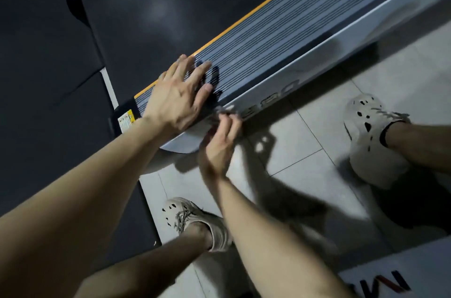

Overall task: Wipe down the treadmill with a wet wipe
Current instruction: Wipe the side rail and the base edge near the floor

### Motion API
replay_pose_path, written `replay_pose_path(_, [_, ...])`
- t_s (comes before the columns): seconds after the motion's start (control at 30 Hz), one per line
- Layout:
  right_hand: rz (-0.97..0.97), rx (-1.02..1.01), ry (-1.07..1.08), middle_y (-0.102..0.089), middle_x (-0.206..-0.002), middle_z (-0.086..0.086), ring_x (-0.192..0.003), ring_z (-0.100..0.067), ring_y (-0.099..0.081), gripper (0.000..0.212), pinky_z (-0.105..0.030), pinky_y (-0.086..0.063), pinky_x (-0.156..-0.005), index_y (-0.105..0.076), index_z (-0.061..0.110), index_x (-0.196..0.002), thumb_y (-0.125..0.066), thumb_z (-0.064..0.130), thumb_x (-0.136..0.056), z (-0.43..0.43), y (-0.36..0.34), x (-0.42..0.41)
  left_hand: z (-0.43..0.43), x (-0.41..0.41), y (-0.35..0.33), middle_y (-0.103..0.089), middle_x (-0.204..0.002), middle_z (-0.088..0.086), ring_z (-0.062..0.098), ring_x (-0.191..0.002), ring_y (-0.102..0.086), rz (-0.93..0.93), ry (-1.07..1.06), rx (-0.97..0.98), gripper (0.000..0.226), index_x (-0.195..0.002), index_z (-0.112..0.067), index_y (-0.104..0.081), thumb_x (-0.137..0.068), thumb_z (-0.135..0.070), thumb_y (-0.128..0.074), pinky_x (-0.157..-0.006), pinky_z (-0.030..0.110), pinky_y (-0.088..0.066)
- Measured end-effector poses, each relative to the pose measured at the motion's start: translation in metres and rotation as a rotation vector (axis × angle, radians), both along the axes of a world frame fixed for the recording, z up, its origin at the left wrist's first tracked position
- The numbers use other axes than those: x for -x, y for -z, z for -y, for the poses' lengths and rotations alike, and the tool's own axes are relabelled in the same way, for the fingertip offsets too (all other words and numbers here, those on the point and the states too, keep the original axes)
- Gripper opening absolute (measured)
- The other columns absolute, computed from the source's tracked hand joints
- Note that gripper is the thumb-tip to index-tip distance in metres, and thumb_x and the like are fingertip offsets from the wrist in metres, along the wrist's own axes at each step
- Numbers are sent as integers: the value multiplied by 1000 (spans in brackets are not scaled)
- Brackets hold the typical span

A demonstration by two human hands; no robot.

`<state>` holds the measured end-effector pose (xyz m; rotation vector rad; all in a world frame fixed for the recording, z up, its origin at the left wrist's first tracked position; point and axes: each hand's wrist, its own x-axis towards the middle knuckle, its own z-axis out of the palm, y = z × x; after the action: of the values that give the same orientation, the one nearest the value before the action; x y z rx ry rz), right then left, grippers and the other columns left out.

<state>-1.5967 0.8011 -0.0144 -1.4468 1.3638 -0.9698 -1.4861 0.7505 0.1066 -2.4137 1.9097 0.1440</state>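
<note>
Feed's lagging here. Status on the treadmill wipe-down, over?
Left hand flat on grey ribbed treadmill side rail. Right hand at silver side panel, wipe too blurred to confirm. No obstruction seen.

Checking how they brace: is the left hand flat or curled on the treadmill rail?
Flat: the left hand rests with straight, spread fingers on the ribbed rail.

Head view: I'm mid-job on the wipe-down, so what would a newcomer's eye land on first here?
The left hand lies flat, fingers spread, on the ribbed side rail near the end of the treadmill. Just below it, the right hand curls its fingers at the silver side panel; blur hides whether it holds a wipe. Pale shoes stand on the tiled floor alongside.
</note>
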Motion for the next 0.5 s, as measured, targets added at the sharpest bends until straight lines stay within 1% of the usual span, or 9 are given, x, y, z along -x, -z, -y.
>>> replay_pose_path(0.07, [-13,60,-206,-47,-136,-15,-126,-42,-53,31,-51,-51,-106,-59,6,-129,-53,-3,-100,-28,1,-3,26,2,13,-31,-171,12,32,-162,-22,19,123,-45,61,-167,-32,-29,-112,-58,-23,-126,55,-26])
replay_pose_path(0.13, [-24,183,-269,-51,-131,-15,-121,-42,-58,27,-44,-51,-106,-65,4,-122,-60,-5,-98,-13,16,9,36,-2,28,-24,-175,12,31,-163,-19,41,197,-30,60,-169,-33,-25,-113,-55,-25,-127,56,-21])
replay_pose_path(0.17, [-16,199,-262,-52,-129,-13,-119,-39,-60,22,-41,-51,-106,-66,4,-119,-60,-3,-99,4,20,19,36,-4,34,-23,-175,11,30,-163,-20,46,201,11,59,-169,-33,-25,-114,-53,-27,-127,56,-21])
replay_pose_path(0.23, [-9,190,-109,-53,-129,-12,-116,-33,-62,19,-32,-51,-106,-67,4,-117,-57,-2,-101,46,24,43,33,-6,42,-24,-175,9,29,-162,-22,22,197,103,56,-168,-34,-29,-114,-49,-33,-127,56,-21])
replay_pose_path(0.3, [2,118,171,-55,-132,-14,-116,-28,-65,24,-24,-51,-105,-68,4,-117,-54,-6,-100,93,24,58,33,-7,46,-26,-175,7,27,-162,-22,-22,194,147,55,-167,-35,-32,-113,-48,-35,-127,55,-19])
replay_pose_path(0.37, [55,44,378,-54,-139,-14,-120,-26,-65,32,-28,-53,-106,-66,4,-125,-52,-8,-99,119,15,52,34,-9,48,-27,-174,7,26,-162,-22,-41,199,172,55,-166,-35,-35,-113,-48,-35,-127,57,-20])
replay_pose_path(0.43, [71,-12,449,-47,-152,-14,-135,-27,-55,42,-29,-45,-116,-59,3,-139,-53,-8,-99,107,-1,28,33,-11,50,-29,-173,8,28,-161,-25,-53,205,189,54,-165,-33,-37,-113,-47,-35,-126,58,-21])
replay_pose_path(0.47, [78,-19,423,-42,-159,-13,-144,-27,-48,46,-33,-41,-120,-54,3,-147,-53,-4,-101,86,-8,16,32,-12,52,-30,-173,9,28,-161,-26,-55,214,190,54,-165,-33,-37,-113,-47,-34,-126,59,-21])
replay_pose_path(0.5, [100,-19,353,-36,-165,-11,-151,-27,-42,50,-41,-40,-122,-49,4,-153,-53,-1,-104,58,-15,6,32,-12,52,-30,-173,9,29,-161,-26,-56,220,189,54,-165,-33,-37,-113,-46,-34,-126,58,-21])
